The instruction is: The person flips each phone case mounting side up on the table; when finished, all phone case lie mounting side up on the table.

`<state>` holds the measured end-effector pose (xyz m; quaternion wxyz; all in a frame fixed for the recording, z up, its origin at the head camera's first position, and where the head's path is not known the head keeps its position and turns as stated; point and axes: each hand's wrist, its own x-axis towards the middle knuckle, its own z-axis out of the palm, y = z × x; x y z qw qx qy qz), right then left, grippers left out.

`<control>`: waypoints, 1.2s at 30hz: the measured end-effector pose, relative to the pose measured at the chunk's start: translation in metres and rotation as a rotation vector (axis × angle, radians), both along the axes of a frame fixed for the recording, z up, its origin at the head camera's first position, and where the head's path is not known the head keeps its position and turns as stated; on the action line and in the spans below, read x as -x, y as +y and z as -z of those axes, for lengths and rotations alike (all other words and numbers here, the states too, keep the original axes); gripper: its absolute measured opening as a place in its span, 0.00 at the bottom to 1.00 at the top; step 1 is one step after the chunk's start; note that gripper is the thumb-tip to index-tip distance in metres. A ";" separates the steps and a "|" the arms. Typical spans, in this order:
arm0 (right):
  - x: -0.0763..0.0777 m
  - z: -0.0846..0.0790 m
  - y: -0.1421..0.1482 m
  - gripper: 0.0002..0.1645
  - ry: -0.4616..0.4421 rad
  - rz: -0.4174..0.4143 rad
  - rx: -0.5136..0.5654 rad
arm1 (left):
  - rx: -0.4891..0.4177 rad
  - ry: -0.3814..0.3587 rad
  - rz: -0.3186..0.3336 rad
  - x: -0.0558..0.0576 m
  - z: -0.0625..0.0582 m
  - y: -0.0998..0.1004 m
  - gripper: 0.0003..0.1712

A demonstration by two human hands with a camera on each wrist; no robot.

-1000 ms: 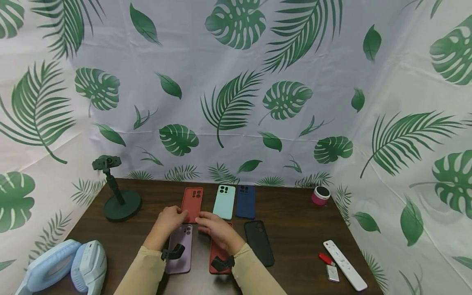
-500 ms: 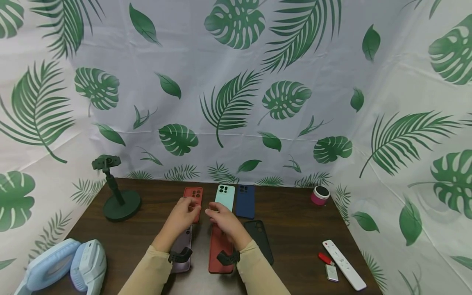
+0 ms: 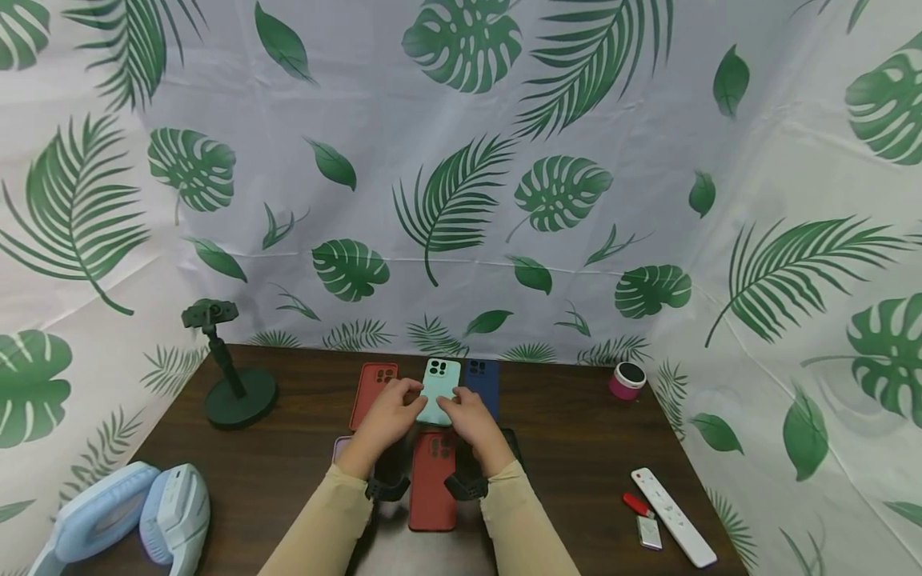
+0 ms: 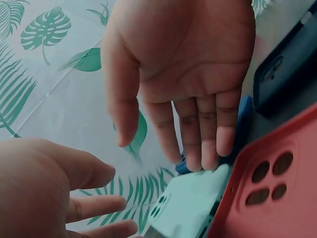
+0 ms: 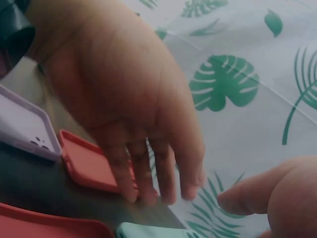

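Note:
A mint-green phone case (image 3: 439,388) lies at the back of the dark wooden table, its camera cutout at the far end. My left hand (image 3: 391,414) reaches to its left side and my right hand (image 3: 477,424) to its right, thumbs towards each other over its near half. In the left wrist view the right hand's fingers (image 4: 194,153) hang straight down by the mint case (image 4: 185,201). The left hand's fingers (image 5: 141,173) are likewise extended in the right wrist view. A red phone case (image 3: 432,488) lies between my forearms, nearer me.
Another red case (image 3: 365,392) lies back left, a blue one (image 3: 490,388) back right. Purple (image 3: 342,445) and black (image 3: 512,442) cases are partly hidden by my arms. Headphones (image 3: 173,512) and a stand (image 3: 241,396) are left; a remote (image 3: 673,516) and a jar (image 3: 627,381) right.
Both hands have moved forward and to the right, from beside the back red case to either side of the mint case. The front red case is now uncovered.

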<state>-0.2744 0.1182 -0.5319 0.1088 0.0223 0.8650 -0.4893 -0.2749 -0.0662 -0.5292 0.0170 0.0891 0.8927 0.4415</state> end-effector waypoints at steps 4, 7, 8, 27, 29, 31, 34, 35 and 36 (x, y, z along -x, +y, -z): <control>0.001 -0.001 0.005 0.46 -0.006 0.012 0.015 | 0.014 -0.026 -0.001 0.006 0.003 0.011 0.22; 0.002 -0.002 0.007 0.45 -0.016 0.016 0.009 | 0.012 -0.063 0.001 0.008 0.005 0.015 0.23; 0.003 -0.003 0.007 0.46 -0.020 0.015 0.004 | 0.009 -0.068 -0.006 0.008 0.005 0.016 0.23; -0.003 -0.004 0.002 0.49 -0.067 -0.036 -0.017 | 0.015 -0.074 -0.007 0.005 0.015 0.011 0.28; -0.004 -0.005 0.000 0.51 -0.081 -0.032 -0.022 | 0.016 -0.072 -0.011 0.007 0.016 0.011 0.28; -0.003 -0.004 0.000 0.53 -0.087 -0.033 -0.026 | 0.013 -0.068 -0.017 0.008 0.017 0.011 0.28; -0.004 -0.004 -0.001 0.53 -0.094 -0.034 -0.019 | 0.003 -0.075 -0.029 0.009 0.018 0.011 0.27; -0.004 -0.004 -0.002 0.53 -0.097 -0.036 -0.015 | 0.004 -0.076 -0.032 0.008 0.019 0.011 0.27; -0.005 -0.004 -0.002 0.53 -0.099 -0.037 -0.012 | 0.003 -0.080 -0.034 0.008 0.019 0.010 0.27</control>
